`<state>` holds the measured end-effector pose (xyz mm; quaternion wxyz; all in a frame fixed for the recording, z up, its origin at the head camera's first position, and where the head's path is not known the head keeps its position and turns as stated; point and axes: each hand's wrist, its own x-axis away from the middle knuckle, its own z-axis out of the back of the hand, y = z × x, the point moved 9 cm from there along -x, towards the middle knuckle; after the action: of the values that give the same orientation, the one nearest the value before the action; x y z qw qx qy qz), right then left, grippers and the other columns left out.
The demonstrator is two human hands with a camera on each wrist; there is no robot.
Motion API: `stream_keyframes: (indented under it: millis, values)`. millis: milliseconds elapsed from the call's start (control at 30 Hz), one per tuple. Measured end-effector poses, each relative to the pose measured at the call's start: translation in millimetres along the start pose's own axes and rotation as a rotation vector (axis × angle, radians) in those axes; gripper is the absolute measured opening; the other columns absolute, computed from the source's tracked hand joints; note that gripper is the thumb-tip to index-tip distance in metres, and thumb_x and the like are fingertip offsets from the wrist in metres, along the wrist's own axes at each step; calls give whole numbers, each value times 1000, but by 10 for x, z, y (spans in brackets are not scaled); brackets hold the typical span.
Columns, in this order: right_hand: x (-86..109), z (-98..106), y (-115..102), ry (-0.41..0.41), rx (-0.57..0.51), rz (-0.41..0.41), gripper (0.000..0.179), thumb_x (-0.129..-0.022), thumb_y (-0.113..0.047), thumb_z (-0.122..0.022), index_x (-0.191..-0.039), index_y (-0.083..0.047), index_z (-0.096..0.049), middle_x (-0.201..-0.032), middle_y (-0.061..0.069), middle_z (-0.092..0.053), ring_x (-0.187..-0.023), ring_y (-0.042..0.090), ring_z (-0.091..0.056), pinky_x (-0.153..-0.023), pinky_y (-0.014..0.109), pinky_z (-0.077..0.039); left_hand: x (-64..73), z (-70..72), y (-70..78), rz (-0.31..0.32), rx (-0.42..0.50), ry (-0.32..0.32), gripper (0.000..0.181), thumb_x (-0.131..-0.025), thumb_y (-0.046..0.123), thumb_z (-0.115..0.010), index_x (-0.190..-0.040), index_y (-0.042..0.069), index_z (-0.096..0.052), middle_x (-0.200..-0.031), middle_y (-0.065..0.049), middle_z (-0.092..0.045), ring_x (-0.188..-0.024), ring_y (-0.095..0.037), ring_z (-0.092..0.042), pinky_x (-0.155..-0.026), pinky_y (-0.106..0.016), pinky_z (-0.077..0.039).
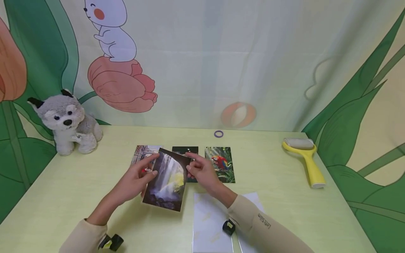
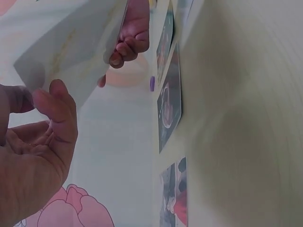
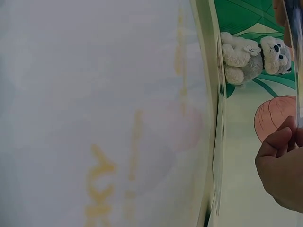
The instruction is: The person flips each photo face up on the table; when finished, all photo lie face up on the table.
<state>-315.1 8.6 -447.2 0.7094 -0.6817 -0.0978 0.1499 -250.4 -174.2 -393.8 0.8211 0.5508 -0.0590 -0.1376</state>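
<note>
Both hands hold a glossy photo print of a waterfall (image 1: 167, 182), tilted above the table. My left hand (image 1: 134, 181) pinches its left edge between thumb and fingers, while the right hand (image 1: 205, 175) grips the upper right edge. From the left wrist, the print's white back (image 2: 71, 52) with faint yellow lettering faces the camera. Behind it, a row of prints lies on the table: a street-like picture (image 1: 145, 151) partly covered by the left hand, a dark one (image 1: 181, 149) mostly hidden, and a red parrot (image 1: 221, 163).
White sheets (image 1: 209, 225) with faint yellow print lie face down under the right forearm. A yellow-handled lint roller (image 1: 308, 161) is at the right, a plush husky (image 1: 69, 123) at the back left. A purple ring (image 1: 218, 134) lies near the back edge, before a printed curtain (image 1: 196, 70).
</note>
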Motion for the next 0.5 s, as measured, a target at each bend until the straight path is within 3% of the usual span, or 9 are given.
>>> stream_keyframes:
  millis: [100, 200, 267, 333, 367, 433, 500]
  values:
    - [17, -26, -15, -24, 2, 5, 46, -93, 9, -59, -138, -2, -57, -74, 1, -59, -63, 10, -59, -63, 21, -50, -24, 7, -29, 14, -20, -12, 56, -100, 8, -57, -153, 8, -37, -111, -25, -51, -40, -18, -49, -40, -33, -41]
    - [31, -52, -16, -48, 2, 0, 47, -93, 10, -58, -138, -2, -57, -73, -1, -59, -63, 10, -59, -64, 21, -51, -48, 12, -65, 30, -43, -22, 56, -100, 9, -57, -153, 10, -38, -85, -18, -58, -40, -24, -51, -40, -30, -37]
    - [42, -68, -14, -63, 2, -11, 48, -93, 10, -58, -139, -2, -56, -74, -1, -59, -64, 10, -59, -64, 20, -51, -59, 8, -91, 36, -49, -31, 56, -100, 8, -57, -153, 10, -38, -66, -9, -53, -40, -28, -50, -40, -29, -36]
    - [51, -81, -17, -77, 1, -17, 48, -93, 10, -58, -140, -3, -56, -74, -1, -59, -64, 10, -59, -65, 20, -51, -62, 3, -100, 33, -47, -37, 57, -99, 6, -57, -153, 9, -38, -61, -6, -49, -40, -28, -49, -40, -30, -37]
    - [54, -84, -16, -83, -1, -18, 48, -93, 10, -58, -140, -3, -55, -75, 0, -59, -64, 11, -58, -65, 20, -52, -61, 5, -101, 29, -45, -34, 57, -99, 5, -57, -152, 9, -39, -65, -8, -52, -40, -28, -49, -41, -30, -38]
    - [56, -89, -19, -91, -6, -19, 48, -94, 9, -57, -141, -3, -55, -75, 1, -59, -65, 11, -58, -65, 19, -51, -58, 4, -96, 9, -43, -25, 58, -98, 3, -58, -152, 7, -39, -89, -17, -61, -41, -24, -49, -42, -31, -40]
    - [55, -89, -20, -95, -6, -16, 48, -94, 9, -57, -141, -3, -55, -75, 1, -59, -65, 11, -58, -65, 20, -51, -58, 7, -88, -6, -48, -10, 58, -97, 0, -59, -151, 7, -40, -105, -25, -56, -43, -18, -48, -43, -33, -44]
